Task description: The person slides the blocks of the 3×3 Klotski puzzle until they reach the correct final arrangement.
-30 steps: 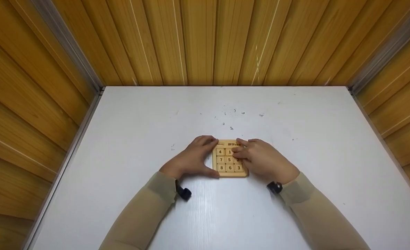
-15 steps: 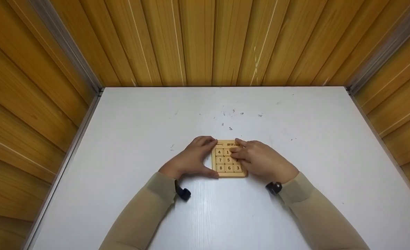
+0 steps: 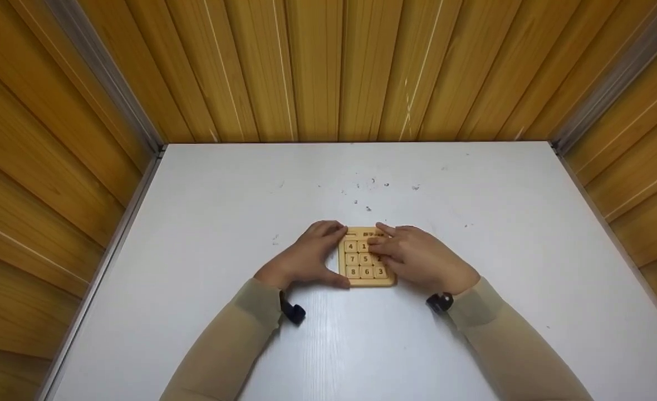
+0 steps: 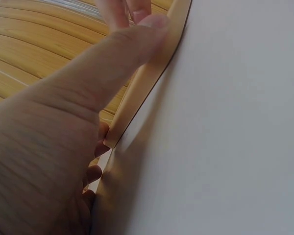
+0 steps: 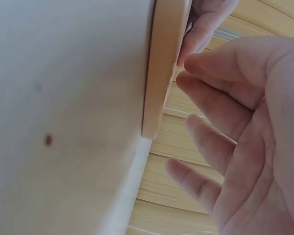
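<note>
A wooden number slide puzzle [image 3: 371, 283] lies on the table with its numbered tiles [image 3: 366, 259] facing up. The bottom row reads 8, 6, 3. My left hand [image 3: 305, 259] grips its left side, thumb at the lower corner and fingertips at the upper one. In the left wrist view the thumb [image 4: 132, 44] lies along the puzzle's edge [image 4: 146, 81]. Over its right side is my right hand [image 3: 424, 256], fingertips on the upper right tiles, partly hiding them. The right wrist view has those fingers [image 5: 213, 100] loosely bent beside the puzzle's edge [image 5: 161, 73].
The white table [image 3: 222, 195] has small dark scuff marks [image 3: 368, 209] beyond the puzzle. Wood-patterned walls [image 3: 317, 67] stand at its back and both sides. A black strap with a small device [image 3: 295, 313] is on the left wrist, another [image 3: 440, 302] on the right.
The head view has tilted slightly, so the table sits a little lower. Both hands keep their places on the puzzle, and the visible tiles stay in the same order.
</note>
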Demonstrator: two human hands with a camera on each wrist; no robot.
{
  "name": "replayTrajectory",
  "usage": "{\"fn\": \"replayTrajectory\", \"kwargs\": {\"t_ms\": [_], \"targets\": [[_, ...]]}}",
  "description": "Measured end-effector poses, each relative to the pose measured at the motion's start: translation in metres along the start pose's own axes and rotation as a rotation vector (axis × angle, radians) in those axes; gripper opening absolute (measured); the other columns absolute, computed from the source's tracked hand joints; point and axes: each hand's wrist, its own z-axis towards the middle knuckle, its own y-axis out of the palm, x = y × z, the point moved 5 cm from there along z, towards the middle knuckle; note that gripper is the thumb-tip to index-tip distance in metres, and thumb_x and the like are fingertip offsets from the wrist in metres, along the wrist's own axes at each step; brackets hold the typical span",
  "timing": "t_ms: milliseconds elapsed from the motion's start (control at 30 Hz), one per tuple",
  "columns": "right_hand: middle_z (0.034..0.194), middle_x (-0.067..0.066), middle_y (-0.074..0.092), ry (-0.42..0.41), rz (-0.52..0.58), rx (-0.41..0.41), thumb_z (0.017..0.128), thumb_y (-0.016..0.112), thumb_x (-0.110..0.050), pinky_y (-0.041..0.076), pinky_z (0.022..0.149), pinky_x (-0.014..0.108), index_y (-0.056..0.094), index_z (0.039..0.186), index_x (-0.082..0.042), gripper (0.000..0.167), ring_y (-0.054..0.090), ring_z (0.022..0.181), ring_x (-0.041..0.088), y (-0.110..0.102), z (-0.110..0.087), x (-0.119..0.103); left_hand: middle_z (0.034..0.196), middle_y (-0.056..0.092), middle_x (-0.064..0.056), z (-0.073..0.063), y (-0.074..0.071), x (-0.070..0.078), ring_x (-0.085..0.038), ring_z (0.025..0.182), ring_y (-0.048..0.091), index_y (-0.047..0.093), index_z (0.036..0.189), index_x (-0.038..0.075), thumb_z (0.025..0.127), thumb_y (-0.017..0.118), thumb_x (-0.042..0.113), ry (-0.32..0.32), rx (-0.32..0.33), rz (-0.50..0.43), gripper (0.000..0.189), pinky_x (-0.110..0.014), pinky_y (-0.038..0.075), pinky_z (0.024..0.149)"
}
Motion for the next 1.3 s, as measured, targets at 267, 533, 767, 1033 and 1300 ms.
{"fn": "replayTrajectory", "kwargs": {"t_ms": [267,533,767,1033,1300], "targets": [[0.156,-0.005,0.072,-0.002,-0.02,0.003,0.116,0.061,-0.027,0.045,0.133,0.06,0.08,0.144,-0.022,0.034,0.051,0.165,0.029,-0.003,-0.01,0.0,0.187,0.03,0.001,-0.002,0.002,-0.002,-0.023,0.178,0.017,0.029,0.181,0.015,0.075,0.098,0.07,-0.019,0.009,-0.012,0.138,-0.048,0.024,0.146],[0.15,-0.008,0.076,0.009,-0.033,-0.016,0.114,0.064,-0.026,0.048,0.131,0.06,0.083,0.139,-0.023,0.031,0.054,0.163,0.03,-0.002,-0.023,0.001,0.184,0.034,0.004,-0.002,0.004,-0.002,-0.02,0.177,0.019,0.03,0.18,0.016,0.075,0.099,0.068,-0.018,0.024,-0.023,0.136,-0.046,0.027,0.145],[0.144,-0.007,0.079,-0.019,-0.066,-0.015,0.113,0.064,-0.024,0.046,0.132,0.062,0.084,0.136,-0.022,0.031,0.054,0.162,0.031,-0.004,-0.026,-0.006,0.185,0.033,0.003,-0.001,0.004,-0.002,-0.021,0.177,0.018,0.029,0.181,0.016,0.076,0.098,0.068,-0.017,0.016,-0.016,0.136,-0.046,0.027,0.145],[0.145,-0.007,0.078,0.017,-0.056,-0.022,0.112,0.066,-0.024,0.044,0.133,0.065,0.084,0.136,-0.021,0.03,0.054,0.162,0.031,-0.003,-0.028,-0.006,0.186,0.031,0.002,0.0,0.002,0.001,-0.021,0.178,0.017,0.028,0.181,0.015,0.076,0.099,0.067,-0.015,0.007,-0.015,0.137,-0.046,0.024,0.146],[0.145,-0.008,0.078,0.017,-0.074,-0.017,0.111,0.066,-0.024,0.044,0.133,0.064,0.084,0.137,-0.022,0.031,0.054,0.163,0.031,-0.003,-0.027,-0.007,0.186,0.029,0.003,-0.001,0.0,0.001,-0.021,0.178,0.016,0.026,0.181,0.016,0.078,0.096,0.071,-0.012,-0.005,-0.004,0.137,-0.047,0.025,0.145]]}}
